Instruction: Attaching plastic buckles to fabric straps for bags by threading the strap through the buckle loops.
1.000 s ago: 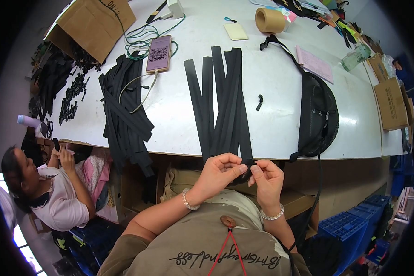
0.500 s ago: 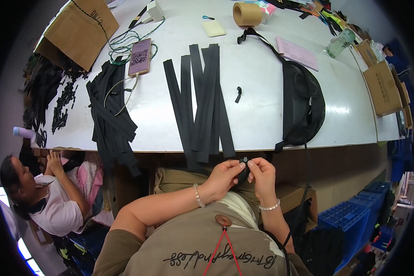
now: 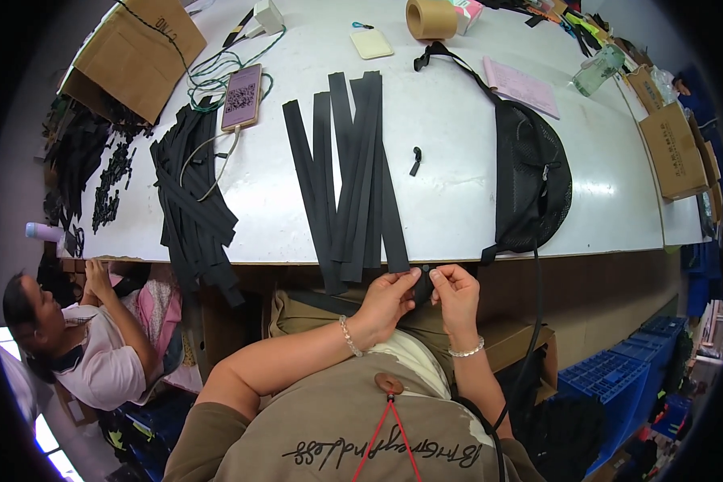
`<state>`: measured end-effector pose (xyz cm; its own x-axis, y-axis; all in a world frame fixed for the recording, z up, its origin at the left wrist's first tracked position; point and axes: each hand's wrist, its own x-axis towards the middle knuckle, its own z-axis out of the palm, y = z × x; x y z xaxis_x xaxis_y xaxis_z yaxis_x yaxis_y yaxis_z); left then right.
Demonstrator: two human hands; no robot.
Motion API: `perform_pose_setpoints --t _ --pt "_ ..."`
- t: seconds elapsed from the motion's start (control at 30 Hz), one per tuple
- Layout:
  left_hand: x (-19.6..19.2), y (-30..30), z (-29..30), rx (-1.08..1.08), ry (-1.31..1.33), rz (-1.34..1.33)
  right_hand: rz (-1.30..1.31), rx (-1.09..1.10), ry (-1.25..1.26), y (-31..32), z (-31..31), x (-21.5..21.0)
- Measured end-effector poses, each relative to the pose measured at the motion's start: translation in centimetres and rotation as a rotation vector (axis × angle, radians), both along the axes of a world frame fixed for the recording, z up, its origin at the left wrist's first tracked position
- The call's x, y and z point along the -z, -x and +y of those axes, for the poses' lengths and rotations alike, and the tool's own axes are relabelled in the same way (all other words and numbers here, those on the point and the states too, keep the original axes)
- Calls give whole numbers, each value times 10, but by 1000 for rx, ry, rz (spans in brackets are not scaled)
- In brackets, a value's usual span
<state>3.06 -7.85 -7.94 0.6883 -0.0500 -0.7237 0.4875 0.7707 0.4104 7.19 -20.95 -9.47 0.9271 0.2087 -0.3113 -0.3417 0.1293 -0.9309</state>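
We see bright, even light across the smooth white tabletop (image 3: 458,217), with glare at right of the frame. Bright white rectangular panels (image 3: 46,435) wash out at lower left; shadow darkens the space below the tabletop. Lines bow, and black vignetting closes both sides, where small details soften.

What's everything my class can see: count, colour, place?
Table: one, white, ahead
Strip bundles: two, black, table centre, left
Small parts: many, black, table left
Phone: one, purple-screened, table left
Bag: one, black, table right
Pad: one, pink, beyond bag
Roll: one, tan, far side
Bottle: one, greenish, far right
Cartons: several, brown, both sides
Crates: several, blue, lower right
Person: one, pale top, left
Held piece: one, black, between hands
Left hand: one, bare, at piece
Right hand: one, bare, at piece
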Motion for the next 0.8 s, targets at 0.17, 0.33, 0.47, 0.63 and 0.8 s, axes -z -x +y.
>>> perform_pose_setpoints --t 0.17,0.33,0.47,0.63,0.8 --pt "4 1 2 -4 -1 0 0 41 14 4 5 0" --pt "-1 0 1 -22 -3 16 -15 70 4 6 7 3" --pt "3 0 -1 -62 21 -15 -23 136 -25 7 13 4" --pt "5 -2 -6 -103 27 -35 19 251 -72 10 23 3" --pt "9 -3 -6 -119 33 -46 11 221 -108 8 21 4"
